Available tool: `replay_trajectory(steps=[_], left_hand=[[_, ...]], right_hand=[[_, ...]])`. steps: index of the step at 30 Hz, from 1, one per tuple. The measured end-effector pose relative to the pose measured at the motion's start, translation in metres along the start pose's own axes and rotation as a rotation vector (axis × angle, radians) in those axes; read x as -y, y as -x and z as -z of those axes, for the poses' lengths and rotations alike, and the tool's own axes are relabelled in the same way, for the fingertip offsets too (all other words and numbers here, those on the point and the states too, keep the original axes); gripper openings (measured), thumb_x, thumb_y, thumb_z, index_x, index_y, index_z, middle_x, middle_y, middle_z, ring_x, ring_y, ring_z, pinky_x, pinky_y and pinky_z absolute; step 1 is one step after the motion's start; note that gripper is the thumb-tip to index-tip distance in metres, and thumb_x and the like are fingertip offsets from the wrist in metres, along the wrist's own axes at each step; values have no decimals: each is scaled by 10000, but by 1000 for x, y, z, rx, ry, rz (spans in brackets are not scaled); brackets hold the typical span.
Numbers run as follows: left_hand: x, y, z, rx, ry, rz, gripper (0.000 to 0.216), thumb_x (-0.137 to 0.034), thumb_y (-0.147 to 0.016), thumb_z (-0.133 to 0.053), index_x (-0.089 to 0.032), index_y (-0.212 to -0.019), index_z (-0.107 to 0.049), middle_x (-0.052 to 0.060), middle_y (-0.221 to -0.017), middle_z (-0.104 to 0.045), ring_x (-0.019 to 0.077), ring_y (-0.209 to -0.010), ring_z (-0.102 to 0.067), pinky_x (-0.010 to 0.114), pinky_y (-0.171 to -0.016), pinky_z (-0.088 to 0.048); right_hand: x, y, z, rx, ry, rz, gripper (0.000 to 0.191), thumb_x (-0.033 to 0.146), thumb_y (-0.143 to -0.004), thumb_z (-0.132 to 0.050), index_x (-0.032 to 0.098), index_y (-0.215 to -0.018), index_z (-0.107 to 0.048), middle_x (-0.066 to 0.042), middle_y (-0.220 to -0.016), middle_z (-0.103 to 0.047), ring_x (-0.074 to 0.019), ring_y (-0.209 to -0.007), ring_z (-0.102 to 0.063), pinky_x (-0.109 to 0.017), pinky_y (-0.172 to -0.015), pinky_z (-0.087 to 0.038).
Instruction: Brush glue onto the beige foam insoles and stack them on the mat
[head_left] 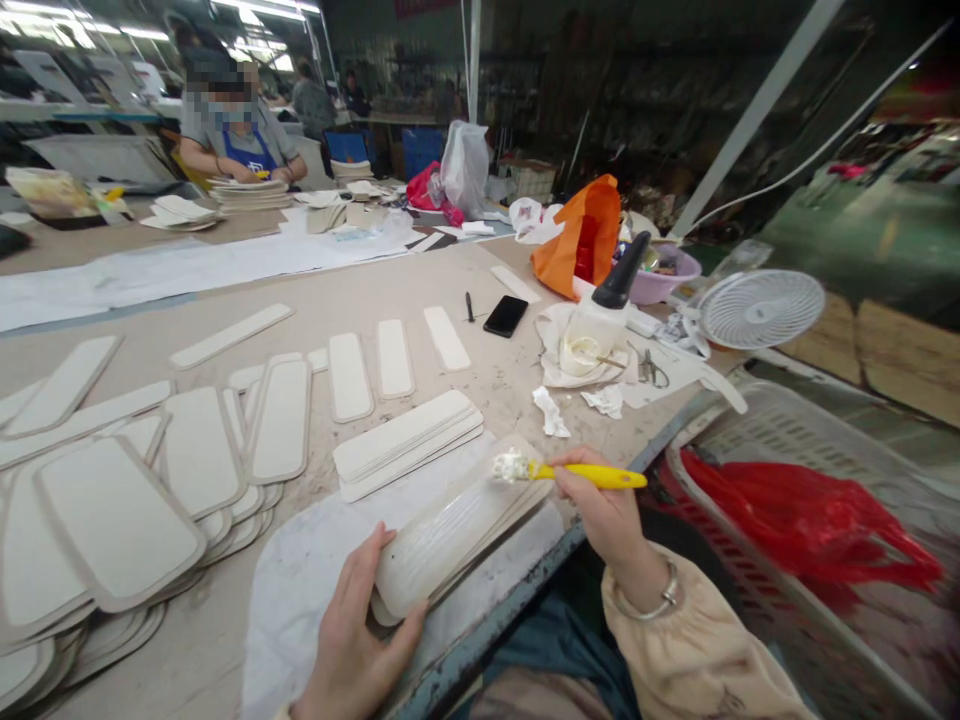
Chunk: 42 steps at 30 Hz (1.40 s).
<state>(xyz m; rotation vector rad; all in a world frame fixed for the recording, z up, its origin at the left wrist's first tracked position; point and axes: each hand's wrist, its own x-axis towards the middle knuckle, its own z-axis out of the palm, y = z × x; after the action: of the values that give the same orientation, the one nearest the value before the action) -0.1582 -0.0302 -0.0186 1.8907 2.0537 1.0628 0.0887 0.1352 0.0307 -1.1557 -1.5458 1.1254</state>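
My right hand (600, 505) grips a yellow-handled brush (592, 474). White paste coats its bristles, which touch the far end of the top panel in a small stack of long, rounded panels (442, 540). That top panel looks wet and shiny. At the near end, my left hand (364, 620) holds the stack, thumb on one side and fingers on the other. The stack lies on a white sheet (289, 570) by the table edge. Just beyond it sits another stack of off-white panels (409, 440).
Many loose panels (120, 520) overlap on the left. A white jug (596, 325), a black phone (505, 316) and an orange bag (581, 240) stand farther back. Right of the table are a white fan (761, 308) and a basket with a red plastic bag (817, 520). A co-worker (240, 140) sits across.
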Motion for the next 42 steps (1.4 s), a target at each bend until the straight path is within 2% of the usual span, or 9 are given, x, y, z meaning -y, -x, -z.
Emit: replay_trajectory(steps=[3,6,14,22,26,30,36,38,42], left_hand=[[1,0,0,0,-26,-4,786,-331,-784,-642,-173,-1453,-259,136,-1252,-550,272,-1149,-537,441,-967,-475],[2,0,0,-9,-47,-11,794,-348,-780,-644,-172,-1454,-262,136,-1244,-557,275,-1129,-550,435,-943,-489],[4,0,1,-12,-75,-24,799,-369,-777,-645,-183,-1457,-269,118,-1225,-572,274,-1117,-558,415,-934,-495],[6,0,0,-7,-90,-40,760,-358,-781,-643,-170,-1435,-305,131,-1260,-539,282,-1156,-523,419,-948,-488],[6,1,0,-5,-87,-19,750,-357,-782,-638,-168,-1429,-309,135,-1266,-534,289,-1168,-511,436,-958,-478],[6,3,1,2,-80,-9,740,-348,-783,-637,-169,-1423,-312,134,-1268,-531,287,-1170,-510,434,-954,-482],[7,1,0,3,-80,-28,725,-335,-782,-641,-167,-1411,-323,139,-1277,-522,287,-1171,-510,440,-958,-484],[7,1,0,-1,-82,-31,704,-333,-783,-640,-169,-1398,-341,141,-1283,-517,289,-1175,-507,448,-961,-482],[8,2,0,6,-87,-23,684,-328,-777,-644,-182,-1384,-365,140,-1299,-505,296,-1194,-494,471,-981,-466]], right_hand=[[6,11,-29,251,-71,-19,126,268,-832,-555,185,-866,-643,23,-632,-565,-117,-587,-521,-233,-563,-408],[8,11,-43,345,-17,0,107,221,-819,-556,189,-841,-655,12,-703,-614,-121,-651,-555,-231,-611,-426],[-13,-22,4,-47,198,70,129,257,-827,-537,184,-831,-644,-1,-729,-635,-155,-685,-585,-263,-640,-444],[-18,-17,30,-318,212,180,141,291,-872,-540,190,-893,-636,8,-683,-588,-140,-613,-559,-267,-592,-448],[-17,-13,28,-238,274,273,113,251,-880,-537,197,-894,-636,1,-714,-623,-138,-626,-585,-263,-595,-467],[-11,-2,14,-55,351,511,134,143,-836,-564,199,-941,-625,-42,-856,-684,-163,-775,-638,-294,-710,-500],[8,24,-12,300,296,766,226,98,-785,-553,195,-986,-587,-20,-707,-636,-139,-620,-564,-278,-599,-462],[8,23,-9,257,267,780,253,91,-782,-553,195,-1011,-582,-21,-712,-636,-136,-616,-559,-275,-596,-461],[-3,12,12,-11,329,725,309,53,-764,-580,204,-1033,-584,-53,-834,-676,-159,-717,-602,-304,-672,-484]])
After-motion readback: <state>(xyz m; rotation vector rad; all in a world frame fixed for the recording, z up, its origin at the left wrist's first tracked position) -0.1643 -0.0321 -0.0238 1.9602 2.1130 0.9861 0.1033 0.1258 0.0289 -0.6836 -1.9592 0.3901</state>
